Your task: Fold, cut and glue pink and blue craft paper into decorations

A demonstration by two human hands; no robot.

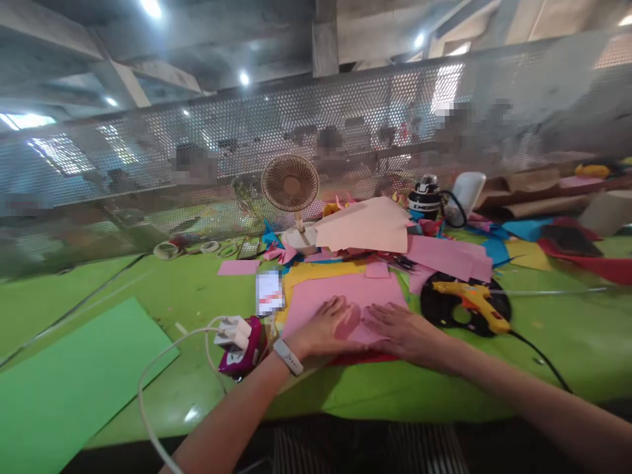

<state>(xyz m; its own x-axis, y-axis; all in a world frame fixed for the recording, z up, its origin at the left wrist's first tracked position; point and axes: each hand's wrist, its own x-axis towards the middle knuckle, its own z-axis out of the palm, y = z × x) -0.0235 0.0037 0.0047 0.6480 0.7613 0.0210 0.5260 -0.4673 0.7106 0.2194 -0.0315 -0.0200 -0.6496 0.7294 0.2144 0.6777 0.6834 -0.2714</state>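
A pink sheet (316, 299) of paper or thin foam lies in front of me on the green table. My left hand (328, 329) rests on it with the fingers stretched out; a white band circles that wrist. Beside it, my right hand (402, 332) also lies on the sheet, its fingers extended, the two thumbs close together near the front edge. A bit of red (368, 359) shows beneath the pink sheet at the front. Yellow sheets (320, 270) stick out behind and to its left. Neither hand grips anything.
A yellow glue gun (471, 303) lies on a black disc at the right. Left are a purple power strip (251, 345) with white plugs and cable, and a green sheet (79, 375). Behind stand a fan (290, 184), peach sheets (365, 227), a black bottle (424, 197) and a perforated screen.
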